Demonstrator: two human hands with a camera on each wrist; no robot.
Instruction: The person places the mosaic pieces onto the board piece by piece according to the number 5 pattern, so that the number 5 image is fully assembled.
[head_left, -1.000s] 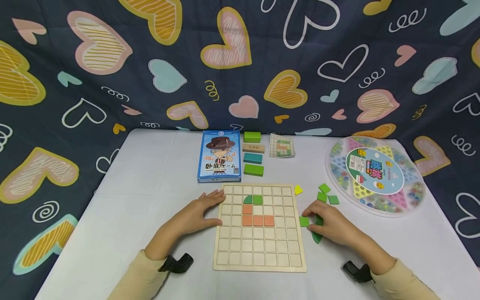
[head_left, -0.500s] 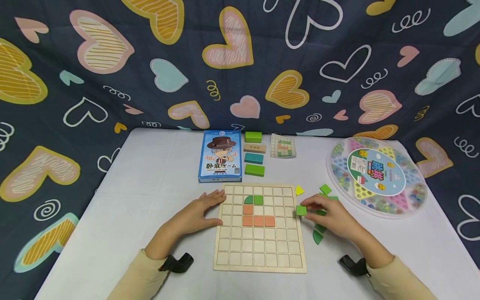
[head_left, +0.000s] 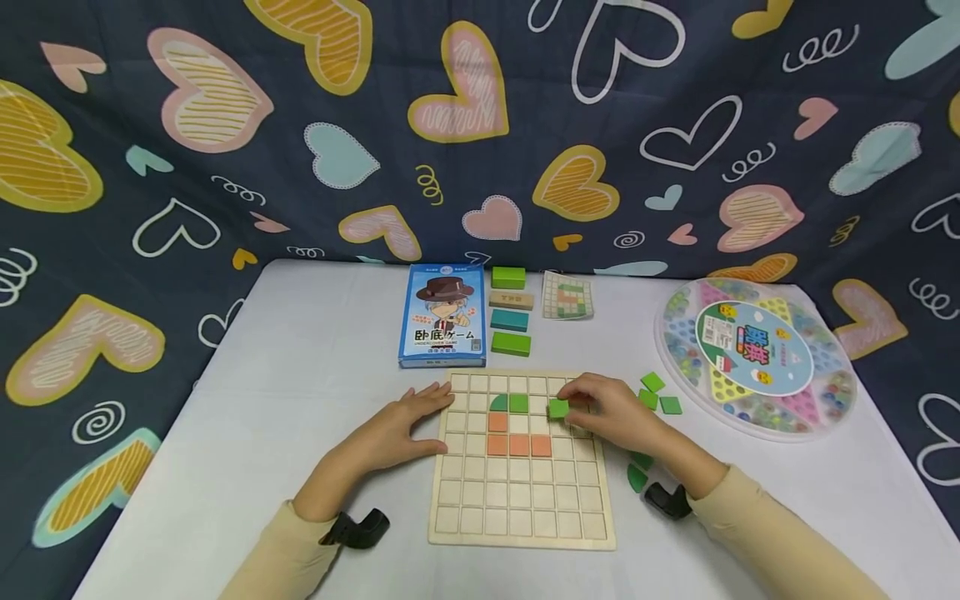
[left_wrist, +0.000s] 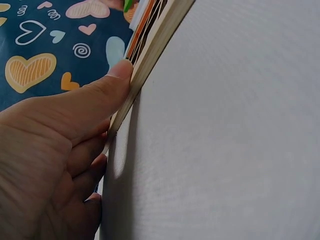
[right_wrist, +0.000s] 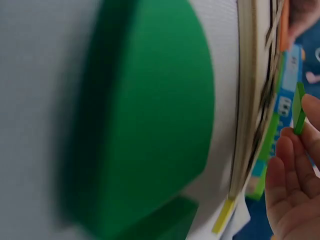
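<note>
A wooden grid board (head_left: pixel 521 508) lies on the table with a dark green quarter-circle tile (head_left: pixel 499 403), a light green square tile (head_left: pixel 518 403) and several orange square tiles (head_left: pixel 519 445) in its cells. At the board's left edge rests my left hand (head_left: pixel 390 433); in the left wrist view its thumb (left_wrist: pixel 107 95) touches the wooden rim. Over the right half of the board, my right hand (head_left: pixel 611 412) pinches a light green square tile (head_left: pixel 558 409) between thumb and fingers. The right wrist view shows that tile (right_wrist: pixel 298 107) held above the board.
Loose green square tiles (head_left: pixel 670 405) and dark green rounded tiles (head_left: pixel 637 478) lie right of the board. Behind it stand a blue game box (head_left: pixel 442 317), several small blocks (head_left: pixel 512 343) and a pattern card (head_left: pixel 567 296). A round marble-game case (head_left: pixel 753 358) is at the back right.
My right hand has lifted the light green square tile from the table beside the board and carried it left over the board. My left hand has stayed at the left edge.
</note>
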